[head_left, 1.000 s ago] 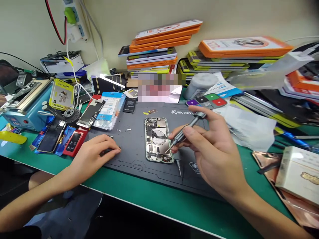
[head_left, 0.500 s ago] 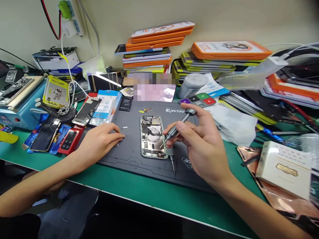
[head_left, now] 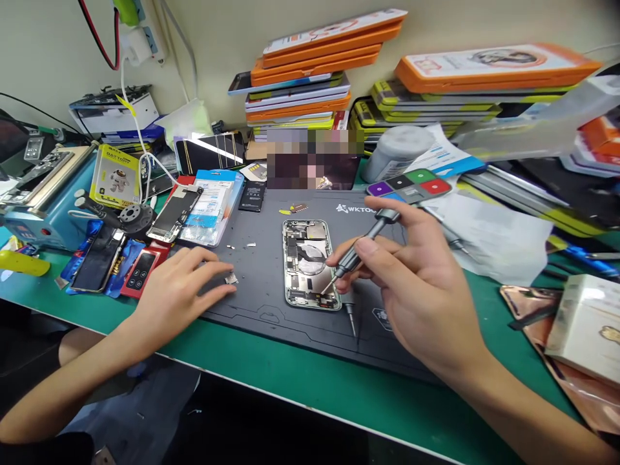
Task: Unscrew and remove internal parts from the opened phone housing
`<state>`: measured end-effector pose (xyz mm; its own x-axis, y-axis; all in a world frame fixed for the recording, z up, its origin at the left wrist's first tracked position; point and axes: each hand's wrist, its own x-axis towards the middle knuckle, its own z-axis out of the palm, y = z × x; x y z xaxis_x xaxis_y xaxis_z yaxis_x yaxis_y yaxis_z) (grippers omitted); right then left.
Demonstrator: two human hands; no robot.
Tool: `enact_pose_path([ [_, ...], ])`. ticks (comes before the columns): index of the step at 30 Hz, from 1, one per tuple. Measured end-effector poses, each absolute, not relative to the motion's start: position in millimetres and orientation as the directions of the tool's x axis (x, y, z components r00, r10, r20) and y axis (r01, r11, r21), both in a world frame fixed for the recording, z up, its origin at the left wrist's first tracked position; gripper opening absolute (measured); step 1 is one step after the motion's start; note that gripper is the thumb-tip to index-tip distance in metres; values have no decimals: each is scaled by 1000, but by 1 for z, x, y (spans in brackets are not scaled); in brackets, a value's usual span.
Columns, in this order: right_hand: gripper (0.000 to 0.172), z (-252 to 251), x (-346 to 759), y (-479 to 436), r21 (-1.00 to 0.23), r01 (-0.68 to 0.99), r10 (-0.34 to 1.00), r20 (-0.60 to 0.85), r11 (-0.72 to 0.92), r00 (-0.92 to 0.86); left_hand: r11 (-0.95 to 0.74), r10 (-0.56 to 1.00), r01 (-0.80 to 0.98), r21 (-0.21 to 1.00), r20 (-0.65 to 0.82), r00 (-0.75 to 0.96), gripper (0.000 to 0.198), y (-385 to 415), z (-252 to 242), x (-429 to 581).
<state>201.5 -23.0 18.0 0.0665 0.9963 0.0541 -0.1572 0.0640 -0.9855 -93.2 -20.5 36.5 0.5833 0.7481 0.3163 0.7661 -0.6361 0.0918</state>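
Note:
My right hand (head_left: 423, 284) grips a dark grey screwdriver (head_left: 367, 244) between thumb and fingers. Its tip points down over the lower right part of an opened phone (head_left: 304, 284), whose inner boards and a round coil are exposed. Whether the tip touches the phone I cannot tell. A second screwdriver (head_left: 352, 316) lies on the dark mat (head_left: 261, 252), partly hidden by my right hand. My left hand (head_left: 172, 290) is open, thumb and fingers apart around a small metal piece (head_left: 231, 278) on the mat, with nothing visibly held.
Left of the mat lie a detached phone screen (head_left: 174, 213), a red device (head_left: 144, 271) and another phone (head_left: 98, 261). A black battery (head_left: 252, 196) rests near the mat's back edge. Orange boxes (head_left: 494, 68) are stacked behind. A white box (head_left: 586, 329) stands at right.
My left hand has opened its fingers and drawn back a little, uncovering the small metal piece. The camera view has shifted. My right hand keeps the screwdriver over the phone.

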Motion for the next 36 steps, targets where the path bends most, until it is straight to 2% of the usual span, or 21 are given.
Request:
enact_pose_path([
  [6,43,16,201,-22,-988,-138,996,56,65,66,-676,699,737,-5,312,643,17,-21,26,-75],
  [10,42,17,203,-22,-985,-155,996,63,73,68,-677,692,733,-67,280,665,20,-16,27,-68],
  [13,41,18,204,-22,-985,-158,996,67,76,65,-656,713,754,-39,297,636,20,-8,32,-72],
  [17,43,19,203,-23,-984,-154,996,78,85,50,-529,798,848,30,359,484,18,9,37,-83],
  [24,42,19,203,-23,-982,-162,995,87,95,56,-534,812,845,42,305,498,26,15,27,-88],
  [31,42,19,203,-23,-982,-166,995,75,85,67,-559,797,821,115,348,494,19,0,38,-89],
  [33,43,19,203,-24,-984,-157,995,78,88,66,-604,769,790,102,337,544,18,-10,39,-88],
  [36,45,19,203,-24,-986,-141,995,80,87,58,-615,756,788,2,286,589,28,-22,36,-86],
])
